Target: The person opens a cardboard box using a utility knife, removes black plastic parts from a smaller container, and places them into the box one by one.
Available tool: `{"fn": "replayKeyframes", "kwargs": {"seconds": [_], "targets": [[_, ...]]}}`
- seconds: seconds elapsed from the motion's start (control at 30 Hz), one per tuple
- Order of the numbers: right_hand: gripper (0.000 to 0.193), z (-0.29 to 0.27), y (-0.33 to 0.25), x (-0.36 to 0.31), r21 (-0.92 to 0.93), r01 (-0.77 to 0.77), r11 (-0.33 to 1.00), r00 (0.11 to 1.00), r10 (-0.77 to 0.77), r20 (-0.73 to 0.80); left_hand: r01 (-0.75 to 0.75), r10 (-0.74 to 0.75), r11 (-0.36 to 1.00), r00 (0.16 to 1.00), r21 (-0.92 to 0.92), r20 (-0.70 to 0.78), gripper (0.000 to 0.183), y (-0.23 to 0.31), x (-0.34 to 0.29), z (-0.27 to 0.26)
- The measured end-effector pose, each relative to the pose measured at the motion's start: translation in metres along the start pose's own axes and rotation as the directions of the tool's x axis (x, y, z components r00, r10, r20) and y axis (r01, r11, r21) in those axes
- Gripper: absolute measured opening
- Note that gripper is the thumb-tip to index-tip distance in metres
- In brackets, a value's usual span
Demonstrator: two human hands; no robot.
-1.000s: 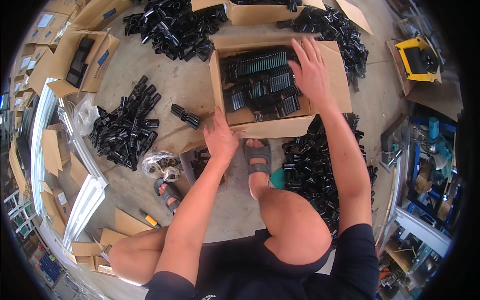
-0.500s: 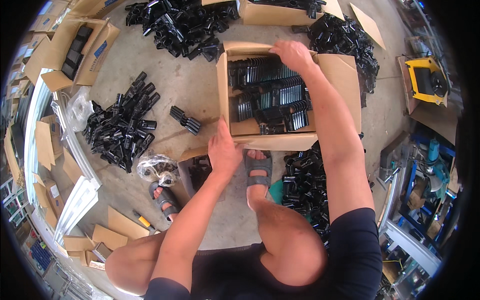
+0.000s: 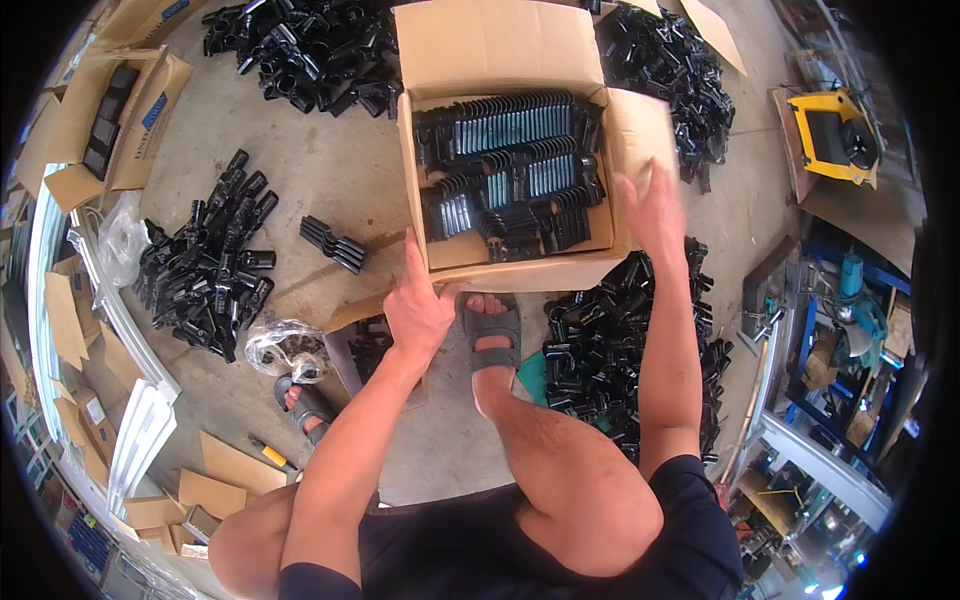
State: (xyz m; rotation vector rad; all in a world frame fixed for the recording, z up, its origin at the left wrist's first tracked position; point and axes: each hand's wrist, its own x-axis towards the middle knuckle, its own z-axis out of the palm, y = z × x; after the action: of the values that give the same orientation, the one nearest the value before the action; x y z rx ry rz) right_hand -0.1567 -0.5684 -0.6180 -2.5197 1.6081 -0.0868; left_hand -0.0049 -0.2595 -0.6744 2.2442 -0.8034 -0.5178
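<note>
A cardboard box [image 3: 408,170] stands before me, its far flap raised and its right flap [image 3: 640,130] folded outward. Inside, several rows of black ribbed plastic fittings [image 3: 515,128] lie stacked side by side. My left hand [image 3: 418,312] grips the near left corner of the box, index finger stretched along the wall. On the right flap rests my right hand [image 3: 655,215], slightly blurred, with thumb and fingers apart. Left of the box, a small cluster of black fittings [image 3: 332,245] lies on the floor.
Piles of black fittings lie at left [image 3: 215,260], far left [image 3: 300,55], far right [image 3: 680,80] and beside my right leg [image 3: 620,350]. An open carton [image 3: 150,125] stands at the upper left. A yellow-framed device [image 3: 832,135] stands at right. Clear plastic bags [image 3: 285,350] lie near my feet.
My right hand has moved from the far edge of the box to its right flap. The far flap now stands up. The scene has shifted left in view; my left hand keeps its corner.
</note>
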Motion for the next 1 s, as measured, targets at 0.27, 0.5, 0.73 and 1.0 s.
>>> {"fn": "replayKeyframes", "kwargs": {"seconds": [0.27,0.5,0.73,1.0], "targets": [[0.024,0.034,0.032,0.026,-0.001,0.178,0.984,0.982,-0.178,0.07,0.039,-0.038,0.998,0.999,-0.054,0.01,0.101,0.022,-0.003,0.014],[0.029,0.034,0.016,0.05,-0.038,0.172,0.984,0.984,-0.173,-0.026,0.169,-0.162,0.986,0.956,-0.006,0.244,0.127,0.041,-0.002,0.023],[0.019,0.011,-0.071,-0.02,0.168,0.622,0.765,0.767,-0.551,-0.33,-0.275,0.207,0.914,0.948,0.298,0.241,0.085,0.004,0.009,-0.044],[0.037,0.05,-0.148,-0.066,-0.012,0.76,0.65,0.65,-0.76,0.021,-0.414,0.292,0.827,0.895,0.381,0.337,0.048,0.01,-0.009,-0.245]]}}
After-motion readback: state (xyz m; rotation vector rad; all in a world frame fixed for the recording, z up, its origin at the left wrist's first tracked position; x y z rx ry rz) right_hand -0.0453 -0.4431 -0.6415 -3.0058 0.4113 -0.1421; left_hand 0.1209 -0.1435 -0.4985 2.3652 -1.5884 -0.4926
